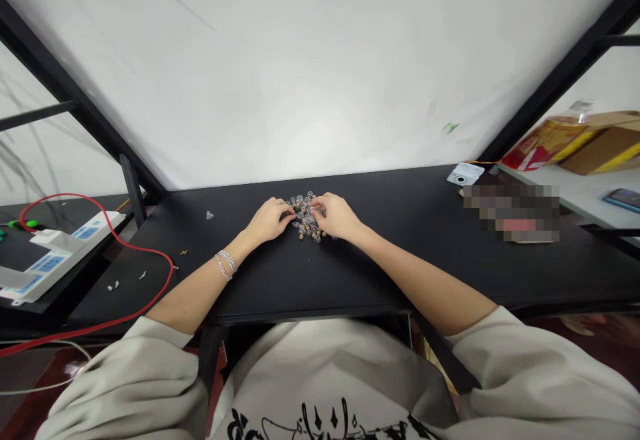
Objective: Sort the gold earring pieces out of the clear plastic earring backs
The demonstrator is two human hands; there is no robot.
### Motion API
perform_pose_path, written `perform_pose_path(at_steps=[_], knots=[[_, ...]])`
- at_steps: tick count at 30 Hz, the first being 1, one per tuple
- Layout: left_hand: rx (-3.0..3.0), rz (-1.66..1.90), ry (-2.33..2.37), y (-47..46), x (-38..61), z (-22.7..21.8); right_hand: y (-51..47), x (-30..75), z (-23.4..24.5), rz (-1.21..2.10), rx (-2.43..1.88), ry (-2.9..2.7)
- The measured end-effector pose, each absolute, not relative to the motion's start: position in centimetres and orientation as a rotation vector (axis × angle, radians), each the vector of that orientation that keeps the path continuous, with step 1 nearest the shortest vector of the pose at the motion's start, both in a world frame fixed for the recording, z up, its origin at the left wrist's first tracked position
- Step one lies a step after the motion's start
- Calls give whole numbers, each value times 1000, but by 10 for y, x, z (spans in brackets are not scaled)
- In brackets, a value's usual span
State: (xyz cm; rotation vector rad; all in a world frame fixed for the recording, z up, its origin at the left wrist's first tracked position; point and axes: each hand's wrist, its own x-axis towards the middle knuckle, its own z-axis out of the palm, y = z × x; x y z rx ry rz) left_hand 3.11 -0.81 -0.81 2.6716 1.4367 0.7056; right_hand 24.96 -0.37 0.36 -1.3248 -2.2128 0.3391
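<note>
Both your hands rest on the black table (pixel 410 213), at the far middle of it, and between them lies a pile of small clear bulbs (pixel 305 219) with brass-coloured ends. Your left hand (pixel 270 220) touches the pile from the left side, with the fingers curled toward it. Your right hand (pixel 336 216) touches it from the right side, the fingers also bent inward. The fingertips of both hands are inside the pile, so I cannot tell if they pinch a bulb or only lie on the bulbs. On your left wrist there are silver bracelets (pixel 227 264). One single bulb (pixel 210 215) lies alone, well apart to the left of the pile. A red cable (pixel 171 268) curves over the left end of the table, near a white power strip (pixel 65 247). At the far right sits a small white device (pixel 465 174)
</note>
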Motion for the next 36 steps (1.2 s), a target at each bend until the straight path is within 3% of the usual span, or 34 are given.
perform_pose_path(at_steps=[8, 17, 21, 26, 36], knots=[[2496, 1055, 1367, -20, 38, 3, -13, 242, 7, 425, -1082, -2214], [2020, 1205, 1507, 2, -5, 23, -14, 243, 7, 350, -1077, -2129], [2056, 915, 1834, 13, -38, 29, -10, 245, 5, 378, -1096, -2096], [2086, 677, 1870, 15, -41, 24, -10, 243, 3, 387, -1095, -2084], [2224, 600, 1794, 20, -48, 12, -11, 243, 3, 426, -1122, -2071]])
